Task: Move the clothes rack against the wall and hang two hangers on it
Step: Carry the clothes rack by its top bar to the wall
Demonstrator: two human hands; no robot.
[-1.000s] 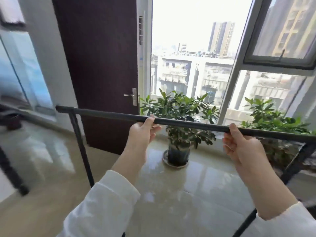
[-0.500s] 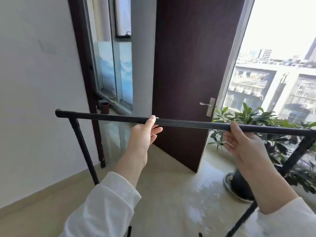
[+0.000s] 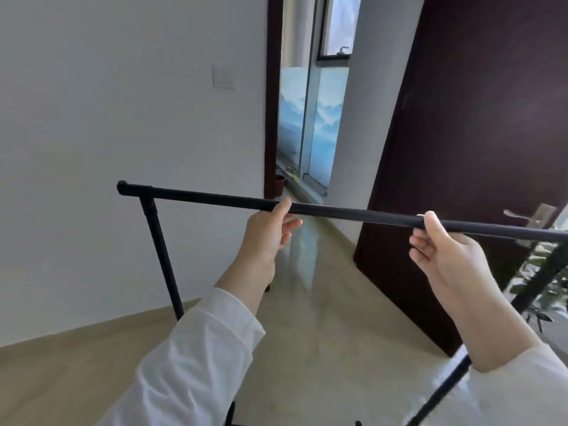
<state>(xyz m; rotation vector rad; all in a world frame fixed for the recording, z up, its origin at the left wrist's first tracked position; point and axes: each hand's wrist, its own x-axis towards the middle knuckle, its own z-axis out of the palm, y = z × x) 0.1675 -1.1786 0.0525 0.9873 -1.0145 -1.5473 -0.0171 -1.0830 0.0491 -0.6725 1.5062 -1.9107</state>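
We now face the white wall (image 3: 107, 118) instead of the window, both our left hand (image 3: 267, 235) and right hand (image 3: 445, 250) curled around the clothes rack (image 3: 353, 214) bar, seemingly near the wall, hangers unseen.

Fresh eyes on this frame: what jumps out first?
The black top bar of the clothes rack cuts straight across the middle, with the left hand and right hand both gripping it from below. Behind it on the left is a plain white wall, and a dark brown door fills the right side. No hangers are on the bar.
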